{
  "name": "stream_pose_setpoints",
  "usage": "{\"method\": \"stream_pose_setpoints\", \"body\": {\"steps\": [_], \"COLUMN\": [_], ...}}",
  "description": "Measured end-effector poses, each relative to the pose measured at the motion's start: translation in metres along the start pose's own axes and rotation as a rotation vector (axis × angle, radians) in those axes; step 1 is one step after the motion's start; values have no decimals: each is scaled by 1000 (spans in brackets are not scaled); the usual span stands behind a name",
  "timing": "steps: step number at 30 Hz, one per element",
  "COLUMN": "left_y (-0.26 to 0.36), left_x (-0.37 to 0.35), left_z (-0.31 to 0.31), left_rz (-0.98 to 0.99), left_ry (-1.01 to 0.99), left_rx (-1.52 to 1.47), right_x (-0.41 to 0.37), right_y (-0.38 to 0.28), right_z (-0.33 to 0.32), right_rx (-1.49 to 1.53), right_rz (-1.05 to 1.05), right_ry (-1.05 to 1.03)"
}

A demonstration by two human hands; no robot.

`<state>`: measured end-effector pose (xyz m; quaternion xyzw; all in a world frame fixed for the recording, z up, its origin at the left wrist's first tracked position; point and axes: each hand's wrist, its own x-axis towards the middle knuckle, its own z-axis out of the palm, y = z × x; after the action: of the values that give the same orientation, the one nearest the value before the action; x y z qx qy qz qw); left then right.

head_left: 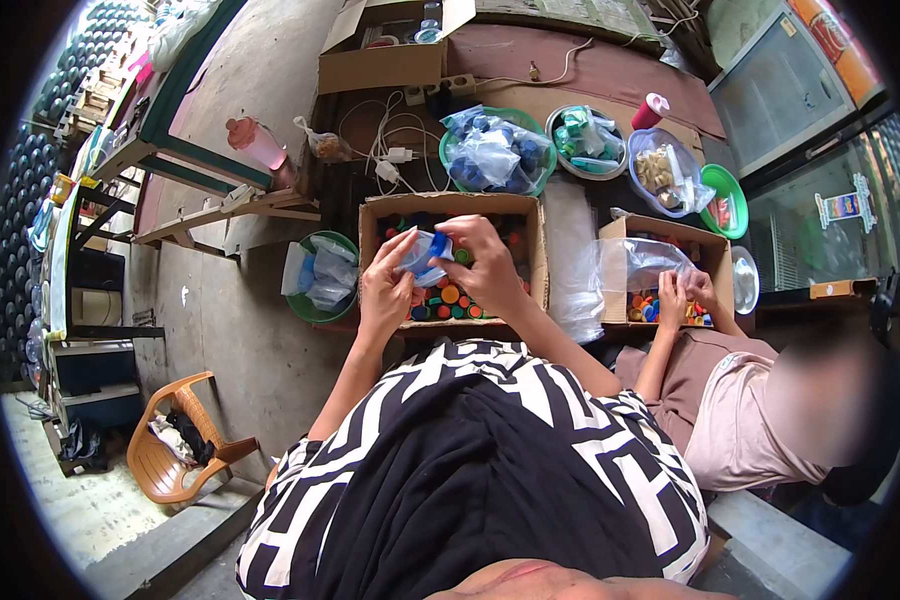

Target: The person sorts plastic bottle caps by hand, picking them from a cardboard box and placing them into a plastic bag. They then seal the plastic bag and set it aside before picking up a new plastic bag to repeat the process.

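A small clear plastic bag point(417, 256) with something blue at its right side is held up between my two hands, over an open cardboard box point(538, 255). My left hand point(385, 290) pinches the bag's left side. My right hand point(487, 268) has its fingers curled round a blue cap point(439, 247) at the bag's other side. Below my hands, many loose bottle caps point(451, 295) in orange, green, red and dark colours lie in the box.
On my right a co-worker's hands point(682, 290) hold a clear bag over another box point(615, 270) of coloured caps. Behind stand a green basket point(547, 170) of bagged blue items and several bowls. A green bin point(305, 308) and brown chair point(155, 465) are left.
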<state>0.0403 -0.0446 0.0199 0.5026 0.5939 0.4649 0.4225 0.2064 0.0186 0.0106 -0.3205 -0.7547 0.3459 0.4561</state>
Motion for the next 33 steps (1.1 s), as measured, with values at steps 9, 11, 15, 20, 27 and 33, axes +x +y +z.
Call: {"method": "stream_pose_setpoints", "body": {"steps": [9, 11, 15, 20, 27, 33], "left_y": [-1, -1, -6, -14, -20, -24], "left_x": [13, 16, 19, 20, 24, 28], "left_z": [-41, -54, -79, -98, -111, -115], "left_rz": [41, 61, 71, 29, 3, -5], "left_ry": [193, 232, 335, 361, 323, 279], "left_rx": [-80, -82, -87, -80, -89, -97], "right_x": [-21, -43, -67, -77, -82, -80], "right_y": [78, 110, 132, 141, 152, 163], "right_z": [29, 47, 89, 139, 174, 167], "right_rx": [26, -206, -238, -388, -647, -566], "right_rz": [448, 440, 398, 137, -148, 59], "right_ry": [-13, -283, -506, -652, -782, -703]}}
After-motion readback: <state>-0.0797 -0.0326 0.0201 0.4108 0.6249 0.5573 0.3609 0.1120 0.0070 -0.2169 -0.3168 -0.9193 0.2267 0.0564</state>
